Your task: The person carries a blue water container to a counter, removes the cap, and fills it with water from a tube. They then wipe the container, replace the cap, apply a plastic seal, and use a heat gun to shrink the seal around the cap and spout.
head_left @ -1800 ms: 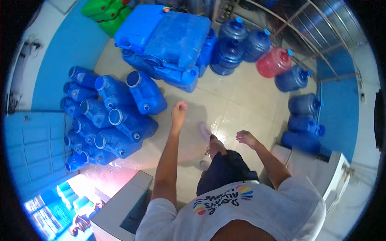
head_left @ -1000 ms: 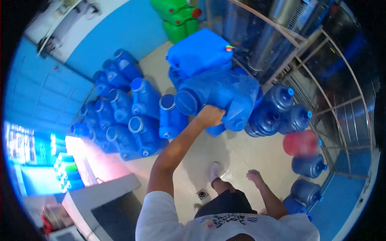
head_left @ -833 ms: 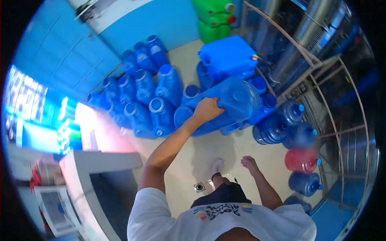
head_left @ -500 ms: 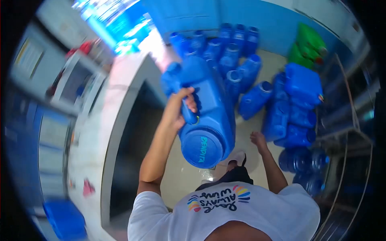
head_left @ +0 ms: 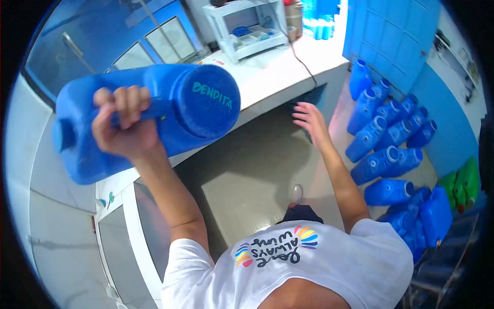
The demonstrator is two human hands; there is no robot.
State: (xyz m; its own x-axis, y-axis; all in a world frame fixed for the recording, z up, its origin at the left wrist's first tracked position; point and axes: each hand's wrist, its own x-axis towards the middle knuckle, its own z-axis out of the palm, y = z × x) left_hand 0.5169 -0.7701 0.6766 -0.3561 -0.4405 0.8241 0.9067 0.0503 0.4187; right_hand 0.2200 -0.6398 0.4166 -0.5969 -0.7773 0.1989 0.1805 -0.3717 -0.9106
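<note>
Head view, looking down over the person's shoulders. At left, the left hand (head_left: 122,123) is closed in a fist around the moulded handle of a large blue plastic water container (head_left: 149,116), which it holds raised in the air on its side, above the left end of the white bench (head_left: 272,77). The container's round base, embossed with the word "DENDITA", faces right and toward the camera; its capped neck points to the left. The container touches nothing but the hand.

Centre: the white bench runs from the lower left up to the upper right, with a dark recess beneath its front edge. Near its far edge stands a white open-fronted rack (head_left: 250,26) holding small items too blurred to identify, and a thin dark cable (head_left: 301,56) trails from the rack toward the bench's right corner. Below the bench lies the pale tiled floor (head_left: 247,175).

Right of centre: the right hand (head_left: 309,117) is open, fingers spread, holding nothing, in the air just in front of the bench's right corner and well apart from the container.

Right: a group of blue plastic jugs (head_left: 386,134) lies stacked on the floor beside a blue panelled door (head_left: 391,36). Further right, green plastic jugs (head_left: 463,183) lie against the blue wall.
</note>
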